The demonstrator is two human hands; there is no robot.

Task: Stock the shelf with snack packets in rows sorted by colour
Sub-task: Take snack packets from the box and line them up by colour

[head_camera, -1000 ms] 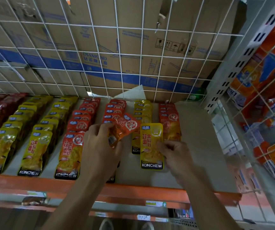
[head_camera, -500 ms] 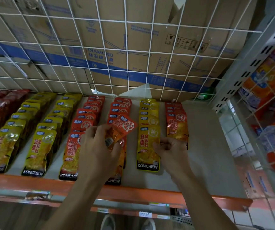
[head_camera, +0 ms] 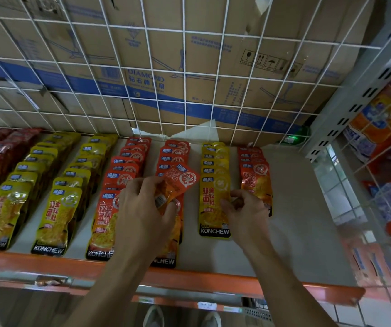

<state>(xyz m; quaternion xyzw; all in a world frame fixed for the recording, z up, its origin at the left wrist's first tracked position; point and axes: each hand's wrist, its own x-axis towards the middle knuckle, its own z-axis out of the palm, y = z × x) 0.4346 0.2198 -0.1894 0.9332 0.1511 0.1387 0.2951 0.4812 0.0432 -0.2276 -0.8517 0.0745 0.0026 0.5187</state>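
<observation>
The orange packet (head_camera: pixel 180 182) is clamped in the left hand (head_camera: pixel 142 208), raised over the orange row (head_camera: pixel 174 154) directly beneath it on the shelf (head_camera: pixel 295 220). Its long axis is tilted, with the top end pointing back and right, while the rows run front to back. The right hand (head_camera: pixel 244 208) is apart to the right, fingers curled at the edge of the front yellow packet (head_camera: pixel 213 204); whether it pinches anything cannot be determined. Judged next: square the packet to the row, then lay it down.
</observation>
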